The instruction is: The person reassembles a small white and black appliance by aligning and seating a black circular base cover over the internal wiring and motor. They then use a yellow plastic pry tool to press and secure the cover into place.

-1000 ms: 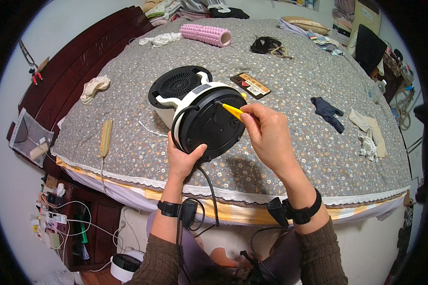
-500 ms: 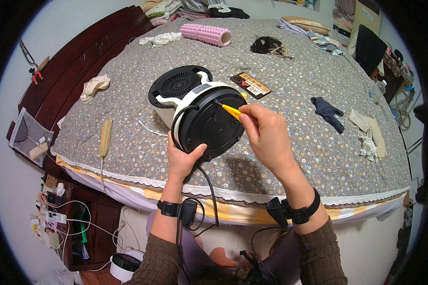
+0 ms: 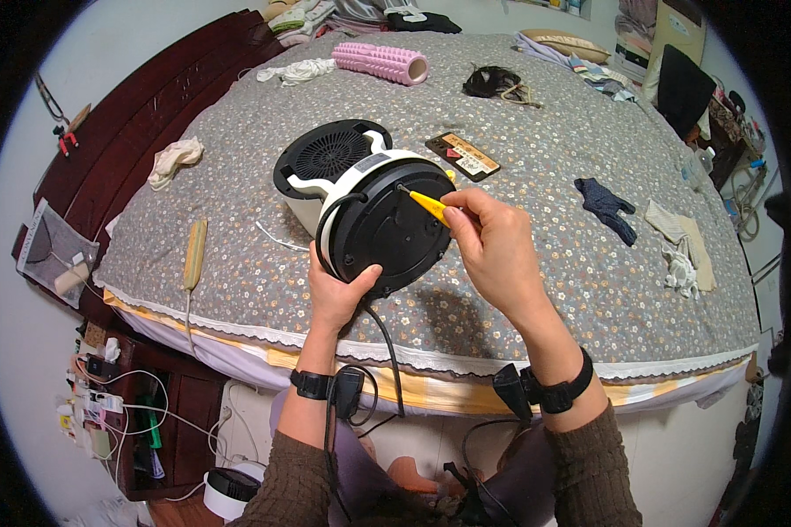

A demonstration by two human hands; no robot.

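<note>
A small white and black fan-like appliance [image 3: 301, 209] lies tilted on the bed, its round black base [image 3: 387, 233] turned toward me and a dark grille at its far end. My left hand [image 3: 338, 290] grips the base's lower left rim, thumb on the black underside. A yellow-handled screwdriver [image 3: 428, 205] is pinched between the thumb and fingers of my right hand [image 3: 492, 241]. Its tip meets a hole near the upper edge of the base; whether a screw sits there is too small to see. A black power cord [image 3: 385, 338] hangs from the appliance.
The bed [image 3: 536, 290] has a flowered grey cover. Beyond the appliance lie a dark flat case [image 3: 464, 156], a pink foam roller [image 3: 380, 64] and a dark hair-like bundle [image 3: 492, 83]. Small clothes [image 3: 606, 211] lie right, a yellowish power strip [image 3: 196, 255] left. Wires crowd the bedside cabinet [image 3: 180, 378].
My right hand and the screwdriver handle have shifted very slightly, with the tip still at the same spot. My left hand keeps its hold on the base.
</note>
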